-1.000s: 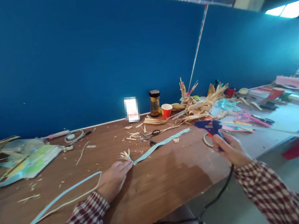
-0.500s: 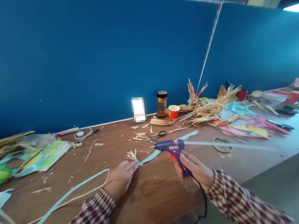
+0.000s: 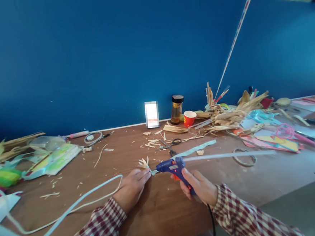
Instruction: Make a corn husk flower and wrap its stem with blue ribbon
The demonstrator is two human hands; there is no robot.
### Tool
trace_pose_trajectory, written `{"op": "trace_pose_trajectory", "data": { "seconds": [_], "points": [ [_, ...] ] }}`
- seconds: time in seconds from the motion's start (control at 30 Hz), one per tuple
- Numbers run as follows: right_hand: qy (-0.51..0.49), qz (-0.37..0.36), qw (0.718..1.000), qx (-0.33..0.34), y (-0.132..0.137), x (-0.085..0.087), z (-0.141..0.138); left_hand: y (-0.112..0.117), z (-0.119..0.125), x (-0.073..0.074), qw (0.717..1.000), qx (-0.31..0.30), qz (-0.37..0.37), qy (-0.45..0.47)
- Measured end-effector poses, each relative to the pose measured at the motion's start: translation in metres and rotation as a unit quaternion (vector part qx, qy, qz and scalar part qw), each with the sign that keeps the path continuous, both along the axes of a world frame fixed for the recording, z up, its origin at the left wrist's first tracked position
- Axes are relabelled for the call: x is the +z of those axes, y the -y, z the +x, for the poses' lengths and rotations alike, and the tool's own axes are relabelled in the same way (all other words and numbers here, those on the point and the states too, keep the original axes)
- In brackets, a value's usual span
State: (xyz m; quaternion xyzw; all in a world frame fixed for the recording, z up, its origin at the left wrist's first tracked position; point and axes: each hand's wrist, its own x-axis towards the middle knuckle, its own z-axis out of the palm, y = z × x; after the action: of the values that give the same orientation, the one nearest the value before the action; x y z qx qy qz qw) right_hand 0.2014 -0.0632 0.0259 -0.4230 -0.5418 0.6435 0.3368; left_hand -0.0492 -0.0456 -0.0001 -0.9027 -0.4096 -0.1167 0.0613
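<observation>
My left hand [image 3: 135,184] rests low over the table, its fingers closed on the base of a small pale flower [image 3: 143,163] with pointed petals. A light blue-green ribbon [image 3: 196,148] runs from beside those fingertips, passes behind the glue gun and lies out to the right. In my right hand [image 3: 200,184] is a blue glue gun [image 3: 167,165], gripped by its handle, its small light glowing red. The nozzle points left, close to the ribbon's end at my left fingers; whether it touches cannot be made out. A long clear glue stick [image 3: 225,156] sticks out behind.
Scissors [image 3: 172,143] and pale scraps lie beyond my hands. A dark-lidded jar [image 3: 177,109] and a red paper cup [image 3: 190,119] stand near the blue wall. Dried husks [image 3: 235,112] and a tape ring [image 3: 244,157] are rightward. A pale blue-white tube [image 3: 79,199] arches at front left.
The glue gun has moved left and down, bringing its nozzle close to my left fingertips. My left hand keeps hold of the flower. The view has shifted slightly.
</observation>
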Motion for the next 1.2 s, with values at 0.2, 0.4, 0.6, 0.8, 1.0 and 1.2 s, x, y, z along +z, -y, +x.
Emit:
{"op": "trace_pose_trajectory", "data": {
  "seconds": [0.2,0.4,0.6,0.8,1.0,1.2],
  "points": [
    [-0.009,0.001,1.000,0.007,-0.0034,-0.0042,-0.0017,0.0004,0.0015,0.0004,1.000,0.008,-0.004,0.017],
    [-0.005,0.002,1.000,0.006,-0.0028,-0.0044,-0.0010,0.0000,0.0010,-0.0006,1.000,0.002,-0.007,0.012],
    [0.008,0.012,1.000,0.009,-0.0019,-0.0007,0.0000,0.0002,0.0007,0.0005,1.000,-0.001,0.006,0.003],
    [0.020,0.015,1.000,0.007,-0.0013,0.0019,0.0024,-0.0002,0.0007,0.0010,1.000,0.000,-0.004,0.010],
    [0.028,0.019,0.999,0.004,-0.0005,0.0014,0.0016,0.0003,0.0003,0.0011,1.000,-0.001,0.001,-0.003],
    [0.042,0.045,0.998,0.016,-0.0015,-0.0040,0.0004,0.0014,0.0007,0.0005,1.000,0.005,-0.003,-0.007]
  ]
}}
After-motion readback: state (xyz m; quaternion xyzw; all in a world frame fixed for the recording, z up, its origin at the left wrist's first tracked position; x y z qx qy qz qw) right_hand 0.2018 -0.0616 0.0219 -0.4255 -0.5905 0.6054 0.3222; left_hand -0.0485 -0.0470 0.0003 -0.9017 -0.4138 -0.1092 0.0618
